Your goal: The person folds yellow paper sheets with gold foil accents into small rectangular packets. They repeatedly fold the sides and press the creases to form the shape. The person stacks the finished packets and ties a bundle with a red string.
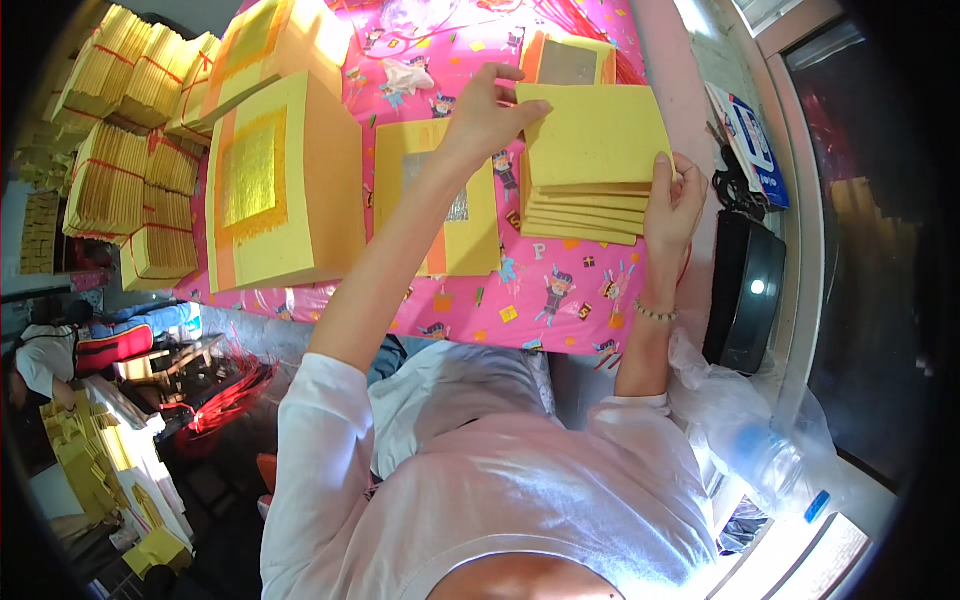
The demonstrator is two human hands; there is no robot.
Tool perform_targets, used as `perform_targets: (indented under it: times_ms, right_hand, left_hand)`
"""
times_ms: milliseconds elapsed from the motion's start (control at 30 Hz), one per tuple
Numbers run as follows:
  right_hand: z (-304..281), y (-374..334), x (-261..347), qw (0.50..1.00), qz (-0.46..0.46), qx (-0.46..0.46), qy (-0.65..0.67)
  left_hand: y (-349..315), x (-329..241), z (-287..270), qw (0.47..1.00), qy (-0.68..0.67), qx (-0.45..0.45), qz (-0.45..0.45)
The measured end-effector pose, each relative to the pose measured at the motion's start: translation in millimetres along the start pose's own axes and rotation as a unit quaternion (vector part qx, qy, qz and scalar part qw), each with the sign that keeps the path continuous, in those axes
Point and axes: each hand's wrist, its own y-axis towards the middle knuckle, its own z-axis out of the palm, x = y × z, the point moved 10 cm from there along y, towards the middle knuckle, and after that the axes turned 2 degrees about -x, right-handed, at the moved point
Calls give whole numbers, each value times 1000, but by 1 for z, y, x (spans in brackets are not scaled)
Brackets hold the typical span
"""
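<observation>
My left hand (497, 115) pinches the upper left corner of a stack of yellow joss paper (595, 135), thumb on top. My right hand (676, 200) is closed round the stack's right edge. The top sheets form a flat plain face; below them, the lower layers fan out in steps toward me. Just left, partly behind my left forearm, lies a low pile of joss paper with a silver square (475, 248). Beyond my hands sits another silver-patched pile (568, 62), its near part covered by the stack I hold.
Tall piles of gold-patched joss paper (335, 190) stand on the pink patterned tablecloth (540, 290). Red-tied bundles (105, 180) are heaped at far left. Red strings (590, 25) lie at the back. A black case (745, 290) and a plastic bag (730, 400) are at right. Another person's sleeve (45, 365) shows lower left.
</observation>
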Motion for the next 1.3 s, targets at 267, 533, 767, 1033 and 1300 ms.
perform_targets:
  times_ms: [267,533,767,1033,1300]
  right_hand:
    - [26,-29,-54,995,74,45,54]
    - [33,-37,-64,962,178,59,198]
    - [33,-29,-63,957,186,55,218]
    - [-20,-50,10,977,87,-70,182]
    - [50,-150,51,901,173,292,271]
  left_hand:
    - [5,42,26,983,179,38,21]
    - [-4,47,22,986,152,-12,72]
    - [-8,41,15,981,172,-43,82]
    - [-78,41,-23,978,202,-13,50]
    - [-166,62,-52,923,372,31,95]
